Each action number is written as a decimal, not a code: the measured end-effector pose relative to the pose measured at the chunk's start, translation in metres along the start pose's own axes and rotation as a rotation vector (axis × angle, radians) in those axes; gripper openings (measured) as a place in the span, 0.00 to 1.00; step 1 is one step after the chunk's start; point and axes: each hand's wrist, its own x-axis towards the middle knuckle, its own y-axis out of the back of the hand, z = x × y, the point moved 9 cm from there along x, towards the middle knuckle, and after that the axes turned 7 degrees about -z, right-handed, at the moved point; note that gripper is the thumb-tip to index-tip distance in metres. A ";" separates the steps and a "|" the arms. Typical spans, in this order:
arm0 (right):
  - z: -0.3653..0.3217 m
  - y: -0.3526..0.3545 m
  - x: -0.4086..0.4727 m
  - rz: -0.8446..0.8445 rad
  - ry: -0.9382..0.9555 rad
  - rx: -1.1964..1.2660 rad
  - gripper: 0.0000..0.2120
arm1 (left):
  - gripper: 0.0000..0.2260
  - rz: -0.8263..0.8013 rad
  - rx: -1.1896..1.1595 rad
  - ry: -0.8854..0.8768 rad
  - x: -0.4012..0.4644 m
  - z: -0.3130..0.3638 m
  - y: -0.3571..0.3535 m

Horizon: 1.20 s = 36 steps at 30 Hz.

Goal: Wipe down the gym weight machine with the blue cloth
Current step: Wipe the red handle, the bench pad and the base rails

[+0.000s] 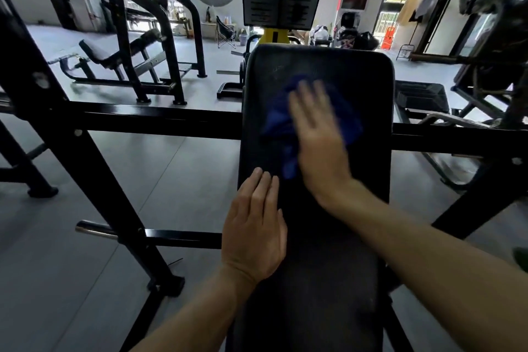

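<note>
A long black padded bench of the weight machine runs from the bottom of the view up to the middle. On its upper half lies a crumpled blue cloth. My right hand presses flat on the cloth with straight fingers and is blurred by motion. My left hand rests flat on the pad's left edge, below the cloth, fingers straight and together. Part of the cloth is hidden under my right hand.
A black steel crossbar of the machine frame passes behind the pad, with slanted uprights at left and a chrome peg. Beyond stand another bench rack, a black footplate on a yellow post and grey floor.
</note>
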 end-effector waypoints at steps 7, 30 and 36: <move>-0.032 -0.018 0.095 -0.023 0.071 -0.174 0.28 | 0.24 0.019 0.001 0.006 0.002 0.000 0.002; -0.020 0.008 0.045 0.221 -0.025 0.049 0.16 | 0.24 0.011 -0.023 -0.005 0.000 0.000 0.000; -0.021 0.004 0.045 0.147 0.133 0.127 0.16 | 0.25 0.002 -0.019 -0.003 0.000 0.000 0.000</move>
